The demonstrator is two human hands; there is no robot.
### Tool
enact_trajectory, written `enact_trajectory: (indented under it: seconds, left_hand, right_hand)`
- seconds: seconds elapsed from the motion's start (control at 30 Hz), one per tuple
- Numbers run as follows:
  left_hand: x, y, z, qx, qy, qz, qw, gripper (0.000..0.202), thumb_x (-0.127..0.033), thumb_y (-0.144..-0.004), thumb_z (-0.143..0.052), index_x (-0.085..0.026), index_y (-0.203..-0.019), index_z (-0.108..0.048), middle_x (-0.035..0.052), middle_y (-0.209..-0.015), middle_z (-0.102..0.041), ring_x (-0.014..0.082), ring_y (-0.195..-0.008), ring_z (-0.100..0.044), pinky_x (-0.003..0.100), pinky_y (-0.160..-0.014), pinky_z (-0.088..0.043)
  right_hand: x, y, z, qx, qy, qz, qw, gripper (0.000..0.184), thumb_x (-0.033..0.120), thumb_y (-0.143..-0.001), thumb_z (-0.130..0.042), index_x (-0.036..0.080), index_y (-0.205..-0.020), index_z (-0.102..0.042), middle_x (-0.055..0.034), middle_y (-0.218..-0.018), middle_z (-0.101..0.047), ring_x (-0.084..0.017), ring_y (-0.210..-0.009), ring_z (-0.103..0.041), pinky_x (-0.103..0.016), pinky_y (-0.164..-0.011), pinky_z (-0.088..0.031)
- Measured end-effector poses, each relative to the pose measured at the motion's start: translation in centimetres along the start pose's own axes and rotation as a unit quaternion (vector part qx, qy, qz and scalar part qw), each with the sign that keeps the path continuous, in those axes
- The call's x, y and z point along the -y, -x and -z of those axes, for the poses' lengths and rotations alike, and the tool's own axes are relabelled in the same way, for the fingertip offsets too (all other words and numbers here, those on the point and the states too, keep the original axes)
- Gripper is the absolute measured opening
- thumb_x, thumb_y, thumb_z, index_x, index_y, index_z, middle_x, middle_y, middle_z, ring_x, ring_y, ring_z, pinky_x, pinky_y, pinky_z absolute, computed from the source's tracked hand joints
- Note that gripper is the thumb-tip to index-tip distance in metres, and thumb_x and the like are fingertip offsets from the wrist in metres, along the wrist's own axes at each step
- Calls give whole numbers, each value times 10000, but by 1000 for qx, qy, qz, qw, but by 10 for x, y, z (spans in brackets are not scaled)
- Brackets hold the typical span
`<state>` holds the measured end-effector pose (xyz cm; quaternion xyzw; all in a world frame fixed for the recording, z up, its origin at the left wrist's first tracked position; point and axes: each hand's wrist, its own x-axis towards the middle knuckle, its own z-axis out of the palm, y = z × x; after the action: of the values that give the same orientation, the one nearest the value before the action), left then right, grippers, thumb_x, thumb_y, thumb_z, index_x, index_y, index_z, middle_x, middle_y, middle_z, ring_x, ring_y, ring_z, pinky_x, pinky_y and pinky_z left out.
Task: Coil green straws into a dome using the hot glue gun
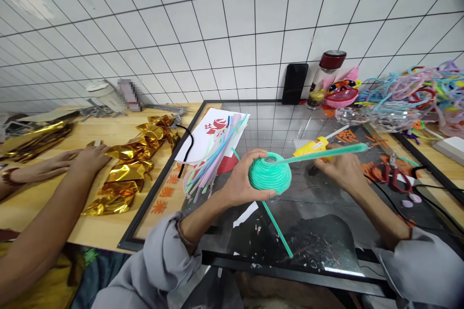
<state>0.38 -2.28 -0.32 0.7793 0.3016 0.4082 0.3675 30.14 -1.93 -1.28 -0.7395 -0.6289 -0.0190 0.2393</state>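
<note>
My left hand (241, 181) is closed round a teal dome (270, 174) made of coiled tubing, held over the glass table top (315, 222). A long teal tube (322, 153) runs from the dome's top to the right. My right hand (342, 169) grips that tube, its fingers curled, next to a yellow glue gun (313, 147) lying on the glass. Another teal tube (277, 227) lies on the glass under the dome.
Another person's arms (54, 178) reach in from the left over gold foil pieces (126, 164) on a wooden table. A bundle of pastel tubes (213, 154) lies on white paper. Red scissors (389, 174), a phone (294, 83), a jar (324, 77) and a heap of coloured tubes (416, 91) sit at the right.
</note>
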Motion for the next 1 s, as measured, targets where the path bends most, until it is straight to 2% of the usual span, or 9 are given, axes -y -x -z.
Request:
enact_trajectory:
  seconds: [0.13, 0.23, 0.3, 0.37, 0.5, 0.63, 0.77, 0.87, 1.0]
  left_hand:
    - [0, 1, -4, -7, -11, -42, 999, 774, -337, -614, -905, -224, -1275, -519, 149, -1370, -565, 335, -1317, -535, 544, -1136, -406]
    - [-1, 1, -5, -14, -10, -35, 999, 769, -345, -614, -900, -218, -1273, -526, 150, -1367, -561, 333, -1302, -542, 545, -1125, -416]
    - [-1, 0, -6, -17, -11, -34, 999, 764, -352, -609, -898, -214, -1267, -533, 146, -1351, -569, 330, -1288, -548, 538, -1117, -426]
    - [-2, -1, -7, -16, -11, -34, 999, 750, -364, -613, -892, -215, -1260, -544, 139, -1334, -582, 327, -1278, -551, 531, -1113, -432]
    - [-4, -3, -8, -13, -9, -34, 999, 743, -379, -608, -894, -218, -1254, -564, 141, -1330, -588, 332, -1269, -557, 531, -1109, -437]
    - [-2, -3, -9, -15, -18, -37, 999, 763, -354, -591, -900, -220, -1267, -573, 131, -1340, -592, 330, -1271, -559, 526, -1121, -435]
    - [0, -3, -12, -19, -22, -42, 999, 784, -359, -581, -904, -210, -1279, -579, 124, -1331, -599, 330, -1279, -555, 506, -1132, -436]
    - [-1, -4, -13, -13, -31, -50, 998, 774, -373, -582, -901, -208, -1266, -579, 126, -1327, -603, 338, -1275, -559, 501, -1114, -455]
    - [-3, -5, -12, -10, -44, -59, 997, 763, -343, -588, -892, -210, -1263, -563, 130, -1345, -606, 347, -1260, -576, 510, -1083, -481]
  right_hand:
    - [-18, -1, -17, 28, 13, 88, 996, 236, 391, -790, -616, 186, -892, -673, -164, -870, -696, -332, -852, -641, -401, -703, -472]
    - [-20, 1, -16, 16, 37, 127, 991, 269, 439, -833, -612, 187, -894, -683, -171, -851, -667, -351, -850, -614, -451, -728, -474]
    - [-10, 4, -3, -12, 23, 146, 989, 323, 468, -849, -620, 174, -959, -697, -186, -900, -661, -359, -876, -609, -471, -746, -477]
    - [8, 8, 16, -9, -60, 211, 976, 384, 443, -906, -581, 186, -1181, -655, -149, -997, -670, -322, -912, -625, -454, -780, -499]
    - [56, 17, 57, 72, -224, 359, 903, 481, 333, -975, -576, 246, -1440, -490, -90, -1045, -693, -229, -919, -670, -361, -794, -543]
    - [88, 15, 78, 97, -208, 479, 848, 257, 248, -1019, -493, 215, -1221, -647, -90, -951, -723, -193, -833, -694, -308, -698, -538]
    - [101, 6, 82, 70, -200, 545, 811, 248, 228, -1039, -430, 181, -1039, -674, -92, -861, -736, -177, -774, -691, -290, -666, -524]
    - [109, 0, 80, 53, -187, 556, 808, 222, 214, -1028, -456, 173, -999, -672, -83, -819, -730, -167, -716, -670, -282, -638, -504]
    - [121, -12, 72, 32, -197, 501, 842, 231, 217, -998, -517, 175, -834, -676, -61, -738, -698, -154, -644, -633, -267, -594, -465]
